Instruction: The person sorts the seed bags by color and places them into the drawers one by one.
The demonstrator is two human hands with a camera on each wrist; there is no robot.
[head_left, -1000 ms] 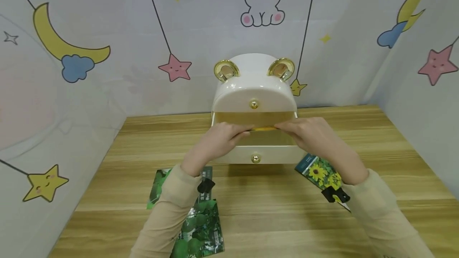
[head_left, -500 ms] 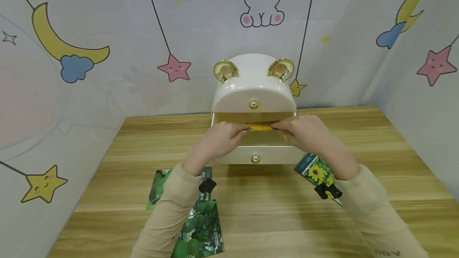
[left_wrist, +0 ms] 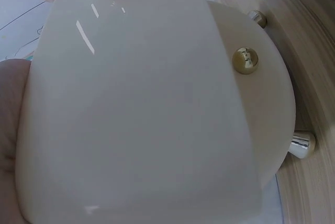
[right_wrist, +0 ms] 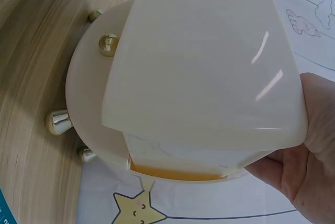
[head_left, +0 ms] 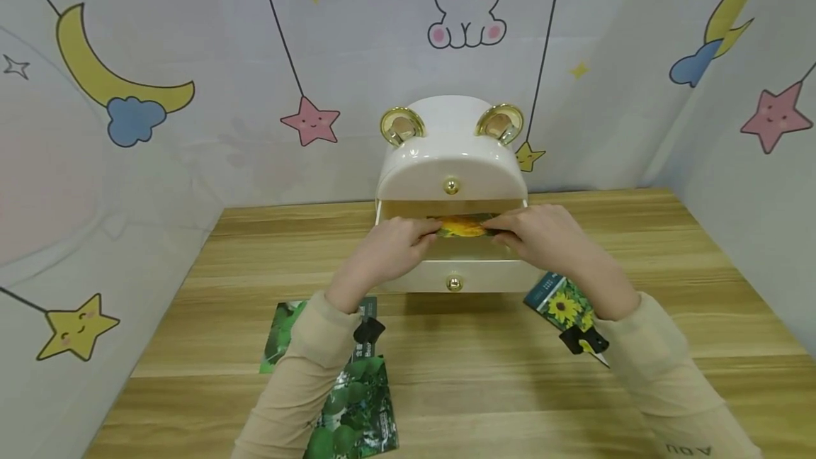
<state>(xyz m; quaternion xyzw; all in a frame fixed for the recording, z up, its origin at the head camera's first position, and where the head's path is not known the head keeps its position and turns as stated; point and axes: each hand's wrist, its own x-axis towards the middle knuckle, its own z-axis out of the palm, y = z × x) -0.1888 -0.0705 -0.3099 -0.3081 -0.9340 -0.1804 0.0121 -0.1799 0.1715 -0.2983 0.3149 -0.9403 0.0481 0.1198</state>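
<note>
In the head view, a flat packet with an orange flower picture [head_left: 463,226] spans the gap between my two hands, over the pulled-out lower drawer [head_left: 414,276] of a white cabinet [head_left: 446,154]. My left hand [head_left: 394,246] pinches its left end, fingers on top and thumb below. At the other end, my right hand [head_left: 542,236] pinches it the same way. In both wrist views the white drawer front [left_wrist: 136,103] hides the packet and most fingers. Part of my right hand [right_wrist: 314,150] shows beside the drawer's edge.
Green packets [head_left: 357,409] lie on the wooden table [head_left: 465,374] under my left forearm. A yellow-flower packet [head_left: 564,303] rests under my right wrist. The cabinet has a closed upper drawer with a gold knob [head_left: 451,185]. Printed cloth [head_left: 242,55] hangs behind.
The packet has tilted so that more of its orange flower face shows. My right hand has shifted slightly left and my left hand barely moved, both keeping hold.
</note>
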